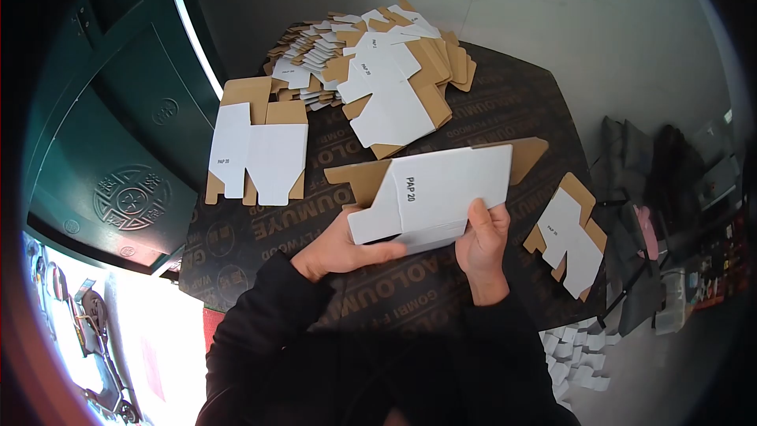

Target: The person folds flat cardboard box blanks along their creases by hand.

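Observation:
Above the near part of the dark table, both hands hold a white and brown cardboard box blank (453,189) marked "PAP 20", partly folded with brown flaps sticking out at both ends. My left hand (347,246) grips its lower left corner, thumb along the bottom edge. At the lower right edge my right hand (482,246) closes on it, thumb on the white face. A flat box blank (260,146) lies left of the hands, and another flat blank (569,235) lies to the right. The fingers behind the held piece are hidden.
Stacked box blanks (390,83) pile up at the table's far side. The dark printed tabletop (505,114) has angled edges. A green door (118,150) stands at left, a grey chair (631,150) at right. White pieces (579,356) lie low on the right.

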Demonstrator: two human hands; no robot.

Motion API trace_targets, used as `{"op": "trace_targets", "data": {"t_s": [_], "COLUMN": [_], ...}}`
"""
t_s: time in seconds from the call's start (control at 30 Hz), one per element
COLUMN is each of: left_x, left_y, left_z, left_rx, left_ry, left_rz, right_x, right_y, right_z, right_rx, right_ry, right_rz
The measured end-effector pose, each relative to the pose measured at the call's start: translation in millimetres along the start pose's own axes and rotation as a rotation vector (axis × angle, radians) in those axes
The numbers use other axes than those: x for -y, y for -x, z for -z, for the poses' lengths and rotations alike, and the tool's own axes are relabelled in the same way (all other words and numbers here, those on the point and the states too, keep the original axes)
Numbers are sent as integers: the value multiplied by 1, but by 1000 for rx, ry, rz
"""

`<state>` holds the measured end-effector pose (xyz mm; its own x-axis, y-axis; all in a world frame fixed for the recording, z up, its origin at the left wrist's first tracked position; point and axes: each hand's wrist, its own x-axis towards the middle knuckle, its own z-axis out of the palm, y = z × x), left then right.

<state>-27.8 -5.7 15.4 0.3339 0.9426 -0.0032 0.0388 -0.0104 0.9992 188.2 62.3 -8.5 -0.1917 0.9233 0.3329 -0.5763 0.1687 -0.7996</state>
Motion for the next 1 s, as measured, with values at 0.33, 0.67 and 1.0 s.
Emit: {"op": "trace_targets", "data": {"t_s": [0.33, 0.67, 1.0], "left_x": [33, 6, 29], "left_y": [-4, -6, -14], "left_z": [-1, 1, 1], "left_rx": [-80, -298, -276], "left_ry": [785, 641, 574], "left_rz": [-380, 217, 139], "right_x": [-9, 7, 14], "right_y": [-5, -7, -12], "right_z": [21, 7, -5], "right_rx": [304, -36, -22], "right_ry": [-250, -7, 112], "right_rz": [-51, -470, -368]}}
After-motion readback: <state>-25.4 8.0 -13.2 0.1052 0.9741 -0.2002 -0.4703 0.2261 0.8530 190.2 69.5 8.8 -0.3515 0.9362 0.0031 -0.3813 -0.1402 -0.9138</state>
